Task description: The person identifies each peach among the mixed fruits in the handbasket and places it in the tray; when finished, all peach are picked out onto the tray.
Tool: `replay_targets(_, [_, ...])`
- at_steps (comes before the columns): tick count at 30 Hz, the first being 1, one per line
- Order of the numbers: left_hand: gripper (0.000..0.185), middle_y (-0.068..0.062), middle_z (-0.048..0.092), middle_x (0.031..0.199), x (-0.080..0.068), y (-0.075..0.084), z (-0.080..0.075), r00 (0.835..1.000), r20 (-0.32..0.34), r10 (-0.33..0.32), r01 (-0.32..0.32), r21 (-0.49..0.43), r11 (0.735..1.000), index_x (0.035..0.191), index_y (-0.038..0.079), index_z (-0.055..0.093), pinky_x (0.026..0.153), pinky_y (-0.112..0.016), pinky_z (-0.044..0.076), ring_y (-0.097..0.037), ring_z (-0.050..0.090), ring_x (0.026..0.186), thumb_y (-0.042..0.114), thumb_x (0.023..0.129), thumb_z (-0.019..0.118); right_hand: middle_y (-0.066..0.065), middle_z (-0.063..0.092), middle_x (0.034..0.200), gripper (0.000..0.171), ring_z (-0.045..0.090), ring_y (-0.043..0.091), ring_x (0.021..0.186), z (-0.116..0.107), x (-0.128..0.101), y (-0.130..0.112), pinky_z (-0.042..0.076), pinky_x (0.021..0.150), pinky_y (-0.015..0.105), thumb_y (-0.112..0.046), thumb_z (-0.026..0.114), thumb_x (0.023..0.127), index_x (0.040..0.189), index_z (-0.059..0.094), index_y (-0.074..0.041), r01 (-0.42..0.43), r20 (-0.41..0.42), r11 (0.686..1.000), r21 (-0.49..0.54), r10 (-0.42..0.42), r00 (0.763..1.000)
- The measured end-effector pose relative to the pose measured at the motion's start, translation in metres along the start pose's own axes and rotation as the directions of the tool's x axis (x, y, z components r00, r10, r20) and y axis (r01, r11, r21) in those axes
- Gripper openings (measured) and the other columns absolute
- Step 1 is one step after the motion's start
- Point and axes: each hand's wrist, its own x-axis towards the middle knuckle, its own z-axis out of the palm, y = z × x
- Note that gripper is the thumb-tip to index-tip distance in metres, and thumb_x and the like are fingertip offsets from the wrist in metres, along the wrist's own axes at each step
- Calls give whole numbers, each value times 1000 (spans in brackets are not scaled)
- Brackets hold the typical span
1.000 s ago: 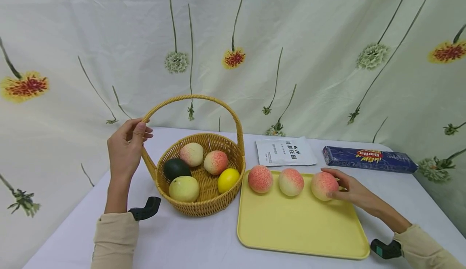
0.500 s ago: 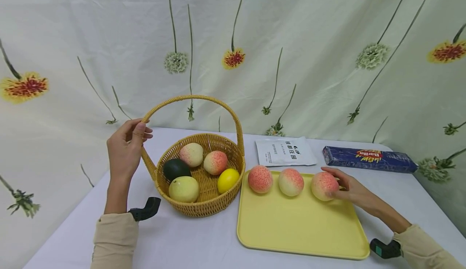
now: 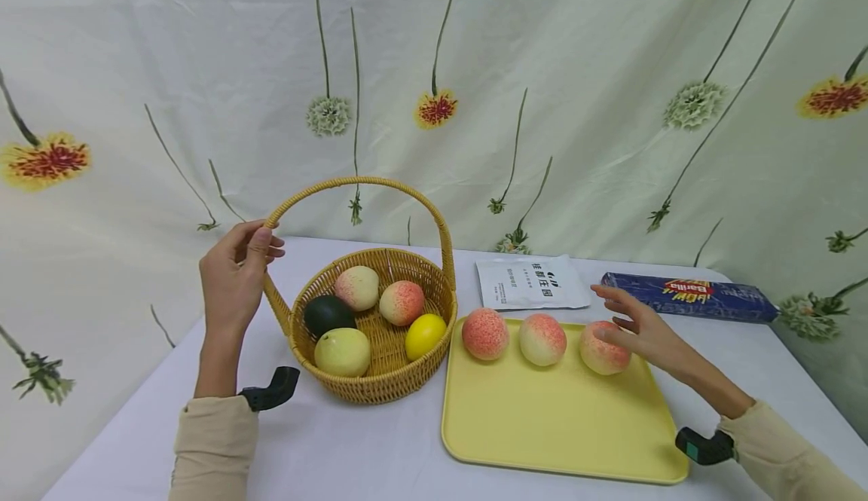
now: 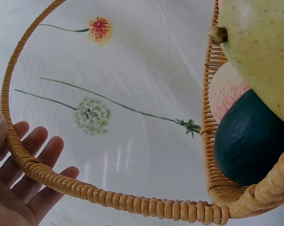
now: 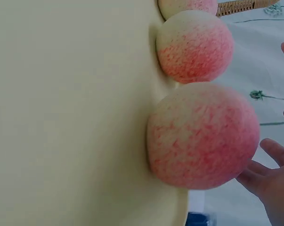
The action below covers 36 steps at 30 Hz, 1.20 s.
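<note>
My left hand [image 3: 237, 267] holds the left side of the wicker basket's handle [image 3: 366, 181], thumb in front and fingers behind; the left wrist view shows the handle [image 4: 132, 203] lying across those fingers [image 4: 43, 155]. In the basket [image 3: 380, 392] are two peaches [image 3: 401, 302], a dark green fruit [image 3: 328, 313], a pale pear [image 3: 343, 351] and a lemon [image 3: 425, 334]. Three peaches sit in a row on the yellow tray [image 3: 542, 426]. My right hand [image 3: 631, 320] hovers with fingers spread just right of the rightmost peach [image 3: 600, 350], seen large in the right wrist view [image 5: 203, 134].
A white pouch [image 3: 529, 282] and a blue pasta box [image 3: 688, 296] lie behind the tray on the white tablecloth. A flowered curtain hangs close behind the table. The table's right edge runs just past the box.
My right hand has let go of the rightmost peach, lifting and spreading its fingers. The peach stays on the tray. The left hand and the basket have not moved.
</note>
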Motion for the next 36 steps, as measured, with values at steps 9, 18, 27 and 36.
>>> replay_targets(9, [36, 2, 66, 90, -1, 1, 0, 1000, -4, 5, -5, -9, 1000, 116, 7, 65, 73, -11, 49, 0, 61, 78, 36, 98, 52, 15, 29, 153, 64, 34, 44, 135, 1, 30, -38, 41, 98, 60, -14, 62, 93, 149, 30, -13, 107, 39, 993, 48, -108, 993])
replay_targets(18, [37, -1, 66, 91, 0, 1, -1, 1000, -6, 16, -16, -10, 1000, 117, 7, 64, 73, -10, 49, 0, 61, 78, 36, 98, 51, 8, 30, 153, 67, 34, 37, 137, 22, 61, -83, 36, 104, 58, -18, 67, 90, 148, 33, -17, 206, 151, 975, 84, -216, 965])
replay_targets(27, [37, -2, 66, 92, 0, 0, 0, 1000, -10, 19, -19, -7, 1000, 117, 7, 64, 73, -11, 49, 0, 61, 78, 36, 98, 51, 0, 31, 151, 71, 38, 26, 135, 59, 95, -115, 42, 104, 45, -31, 71, 87, 147, 35, -22, 258, 270, 963, 76, -269, 924])
replay_targets(36, [35, -4, 67, 93, -1, 0, 0, 1000, -4, 10, -10, 5, 1000, 118, 8, 64, 73, -10, 48, 1, 60, 78, 33, 98, 51, 2, 31, 152, 71, 34, 32, 137, 94, 112, -129, 40, 105, 47, -24, 72, 86, 147, 36, -17, 274, 356, 957, 93, -289, 889])
